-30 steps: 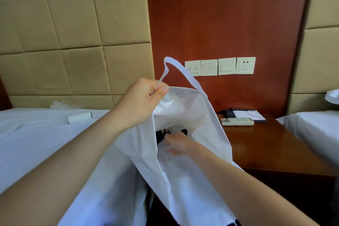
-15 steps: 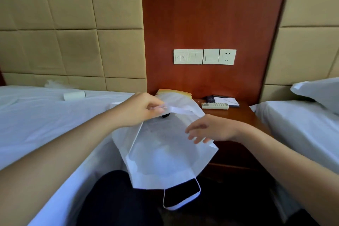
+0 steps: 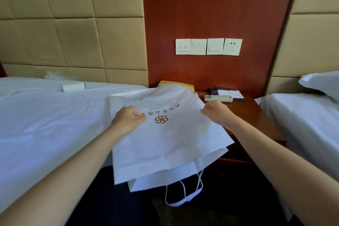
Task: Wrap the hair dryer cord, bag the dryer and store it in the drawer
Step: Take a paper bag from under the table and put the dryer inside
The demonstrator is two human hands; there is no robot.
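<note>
White is the bag [image 3: 168,143] that I hold with both hands, and it hangs across the gap between the bed [image 3: 45,119] on my left and the wooden surface [image 3: 256,115] on my right. My left hand [image 3: 128,120] has its fingers curled on the left part of the bag, beside the gold print, and grips the material there. My right hand [image 3: 214,113] pinches the right edge of the bag between thumb and fingers. About the progress, I judge that the bagging step is in hand or close to finished, but I cannot be sure: the hair dryer and its cord do not show anywhere, so they may be inside the bag, and the pictures do not prove it. The drawer is not in view either, so I judge the storing is not yet done. The bag looks rather flat and smooth, made of thin matte material with soft creases. A gold flower mark and gold letters are printed on it, and they stand upside down to me. Its mouth points toward me, two layers show at the near edge, and the white handles [image 3: 183,196] hang down loose from it. On the surface behind lie a remote control [image 3: 218,98] and a notepad [image 3: 233,94], well apart from my hands.
</note>
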